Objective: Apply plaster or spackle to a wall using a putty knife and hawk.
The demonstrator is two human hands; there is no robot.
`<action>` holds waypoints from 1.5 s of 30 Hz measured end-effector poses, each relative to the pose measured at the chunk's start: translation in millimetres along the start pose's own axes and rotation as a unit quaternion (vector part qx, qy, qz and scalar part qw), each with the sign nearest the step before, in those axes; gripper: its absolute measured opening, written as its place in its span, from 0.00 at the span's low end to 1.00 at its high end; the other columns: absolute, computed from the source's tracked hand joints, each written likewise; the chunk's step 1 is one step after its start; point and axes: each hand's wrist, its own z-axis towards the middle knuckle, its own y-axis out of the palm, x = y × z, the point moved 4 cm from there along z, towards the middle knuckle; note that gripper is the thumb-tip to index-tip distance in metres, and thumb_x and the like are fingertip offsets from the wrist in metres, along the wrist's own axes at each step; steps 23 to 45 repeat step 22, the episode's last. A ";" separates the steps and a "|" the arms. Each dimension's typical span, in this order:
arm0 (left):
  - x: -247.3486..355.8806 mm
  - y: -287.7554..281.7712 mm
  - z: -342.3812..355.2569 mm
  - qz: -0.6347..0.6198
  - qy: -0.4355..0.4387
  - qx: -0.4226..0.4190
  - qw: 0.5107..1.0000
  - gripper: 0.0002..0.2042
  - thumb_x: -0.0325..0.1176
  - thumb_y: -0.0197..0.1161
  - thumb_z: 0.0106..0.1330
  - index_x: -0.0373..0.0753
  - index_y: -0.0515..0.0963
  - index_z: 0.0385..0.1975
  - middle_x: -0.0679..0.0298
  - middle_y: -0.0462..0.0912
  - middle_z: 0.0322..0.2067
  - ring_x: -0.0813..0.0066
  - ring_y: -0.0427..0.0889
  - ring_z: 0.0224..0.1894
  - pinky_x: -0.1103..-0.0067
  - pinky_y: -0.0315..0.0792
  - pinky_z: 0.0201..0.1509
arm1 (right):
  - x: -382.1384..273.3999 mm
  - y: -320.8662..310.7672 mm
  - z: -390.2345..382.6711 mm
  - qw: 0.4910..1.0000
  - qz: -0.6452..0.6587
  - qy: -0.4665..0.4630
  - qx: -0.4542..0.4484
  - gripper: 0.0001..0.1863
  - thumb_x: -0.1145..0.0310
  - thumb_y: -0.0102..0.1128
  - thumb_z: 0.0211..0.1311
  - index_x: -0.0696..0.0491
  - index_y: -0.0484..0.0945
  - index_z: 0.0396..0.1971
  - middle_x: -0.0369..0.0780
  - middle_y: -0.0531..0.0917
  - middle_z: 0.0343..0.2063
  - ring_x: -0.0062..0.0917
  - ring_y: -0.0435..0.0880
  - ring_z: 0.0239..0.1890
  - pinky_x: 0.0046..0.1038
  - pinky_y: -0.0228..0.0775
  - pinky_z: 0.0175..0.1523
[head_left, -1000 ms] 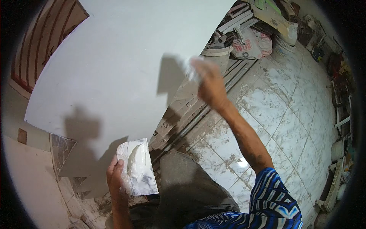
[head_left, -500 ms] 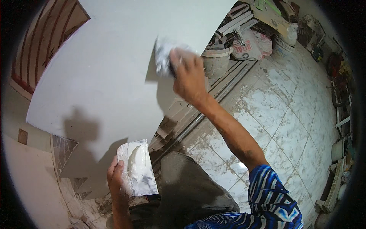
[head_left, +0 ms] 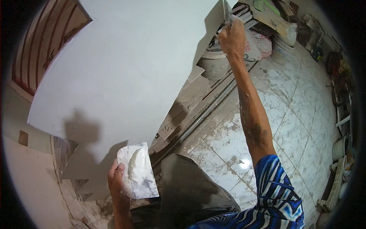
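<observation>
My right hand (head_left: 233, 38) is stretched far forward, fingers wrapped round a flat metal putty knife (head_left: 227, 12). The blade stands edge-on at the right edge of a large smooth white panel (head_left: 126, 61) and casts a shadow on it. Close to my body, my left hand (head_left: 116, 177) grips the left side of a flat white plate (head_left: 151, 189). A thick mound of white putty (head_left: 138, 166) lies on that plate. The hand's other fingers are hidden beneath it.
Beyond the panel's right edge stand a dirty bucket (head_left: 214, 65), a white sack (head_left: 251, 47) and piled scraps. Long metal pipes (head_left: 198, 123) lie on the white-smeared tiled floor (head_left: 282, 110). A red-barred window (head_left: 45, 45) is at upper left. Clutter lines the far right.
My right hand has swept the putty knife forward and right, from the panel's middle to its right edge, and the blade has turned edge-on. My left hand with the plate has barely moved.
</observation>
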 end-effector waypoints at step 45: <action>4.0 -6.1 8.7 0.031 -0.011 -0.026 0.999 0.24 0.34 0.50 0.67 0.24 0.65 0.59 0.52 0.77 0.49 0.67 0.79 0.47 0.77 0.71 0.54 | -91.0 -18.9 -206.5 0.905 0.207 -0.222 -0.297 0.39 0.79 0.61 0.45 0.50 0.63 0.63 0.44 0.66 0.61 0.39 0.66 0.62 0.45 0.58 0.65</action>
